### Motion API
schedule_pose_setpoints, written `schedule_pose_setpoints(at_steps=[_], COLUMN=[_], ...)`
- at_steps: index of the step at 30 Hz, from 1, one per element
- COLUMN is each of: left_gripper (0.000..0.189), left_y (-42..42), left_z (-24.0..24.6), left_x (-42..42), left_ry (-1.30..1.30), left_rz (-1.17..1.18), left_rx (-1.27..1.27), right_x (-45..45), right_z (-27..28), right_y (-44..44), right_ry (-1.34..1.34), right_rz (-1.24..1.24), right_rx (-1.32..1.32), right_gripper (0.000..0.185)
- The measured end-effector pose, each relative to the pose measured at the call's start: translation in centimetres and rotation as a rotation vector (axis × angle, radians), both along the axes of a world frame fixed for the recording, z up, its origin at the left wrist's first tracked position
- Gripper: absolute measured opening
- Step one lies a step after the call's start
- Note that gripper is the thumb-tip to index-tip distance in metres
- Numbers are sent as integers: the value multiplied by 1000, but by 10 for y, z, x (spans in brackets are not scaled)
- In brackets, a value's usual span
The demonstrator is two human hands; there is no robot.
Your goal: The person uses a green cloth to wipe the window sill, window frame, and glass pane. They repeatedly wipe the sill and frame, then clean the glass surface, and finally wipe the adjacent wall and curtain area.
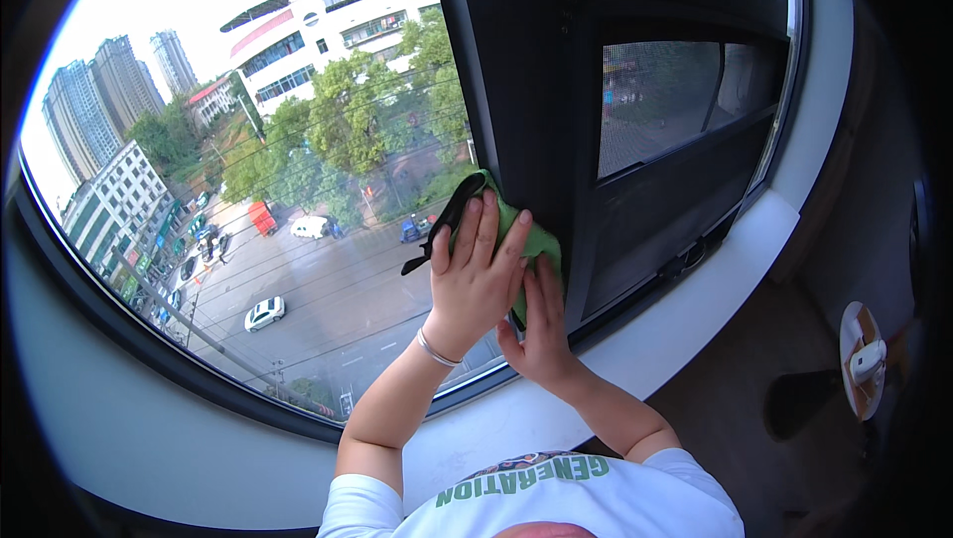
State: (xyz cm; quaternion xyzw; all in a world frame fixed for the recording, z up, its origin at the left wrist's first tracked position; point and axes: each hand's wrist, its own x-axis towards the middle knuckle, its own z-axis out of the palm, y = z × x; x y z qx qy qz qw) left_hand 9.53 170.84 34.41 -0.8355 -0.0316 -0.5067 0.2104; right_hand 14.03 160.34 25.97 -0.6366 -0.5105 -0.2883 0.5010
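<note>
A green cloth with a black part lies against the dark window frame post beside the large glass pane. My left hand, with a silver bangle at the wrist, presses flat on the cloth, its fingers pointing up and spread a little. Just right of it and lower, my right hand rests its fingertips on the cloth's lower part. Both hands cover some of the cloth, so its full shape is hidden.
A white windowsill curves below the window. To the right is a dark-framed window section with a mesh screen and a black handle. Farther right, a small round table holds a white object. Outside are a road, trees and buildings.
</note>
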Motion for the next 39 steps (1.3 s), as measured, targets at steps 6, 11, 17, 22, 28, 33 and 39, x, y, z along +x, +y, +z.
schedule_pose_setpoints(at_steps=[6,11,17,22,28,33,39], left_gripper=[53,53,48,47,62,58,59], left_y=[6,10,7,3,2,-2,11], left_z=[24,99,173,184,130,92,128], left_x=[15,33,48,53,36,29,40], left_ry=[-72,-145,-267,-180,70,120,-211], left_rz=[-47,-82,-38,17,0,0,-44], left_rx=[-149,-80,157,301,312,316,178], right_x=[14,27,43,41,22,13,27], right_z=[16,79,144,143,84,49,75], right_y=[15,16,27,33,28,22,36], right_ry=[-125,-145,-200,-182,-119,-99,-131], right_rz=[-126,-87,-51,-118,-134,-185,-212], right_rx=[-70,-6,149,178,69,4,121], right_gripper=[69,69,70,72,75,79,77])
